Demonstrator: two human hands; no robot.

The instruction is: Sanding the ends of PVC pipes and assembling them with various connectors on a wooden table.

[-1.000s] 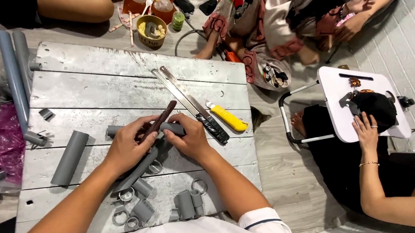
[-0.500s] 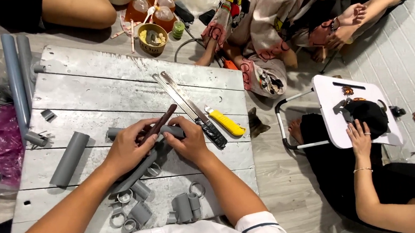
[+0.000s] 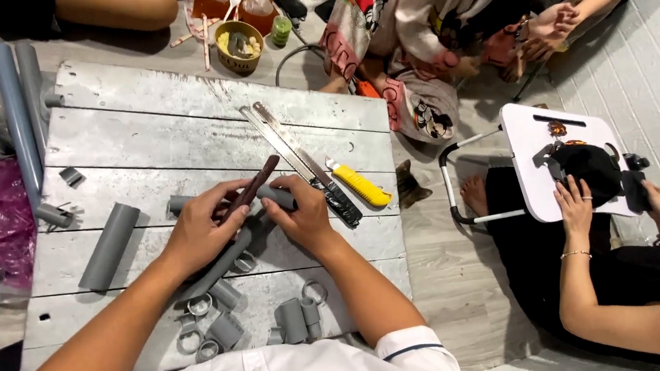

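Observation:
My left hand (image 3: 202,235) grips a dark brown stick-like tool (image 3: 254,184) and presses on a grey pipe (image 3: 212,273) that runs back toward me. My right hand (image 3: 301,215) holds a short grey pipe piece (image 3: 276,195) against the tool. Both hands work over a whitewashed wooden board (image 3: 187,133). Several cut grey pipe rings and short sleeves (image 3: 223,325) lie on the board near my body.
A hacksaw (image 3: 297,161) and a yellow utility knife (image 3: 361,187) lie right of my hands. A loose grey pipe section (image 3: 110,246) lies at left, long pipes (image 3: 19,106) along the left edge. Other people sit beyond and right, one at a small white table (image 3: 544,147).
My hands stay in place on the pipe and tool; the view has drifted slightly, and the person at right moved a hand on the white table.

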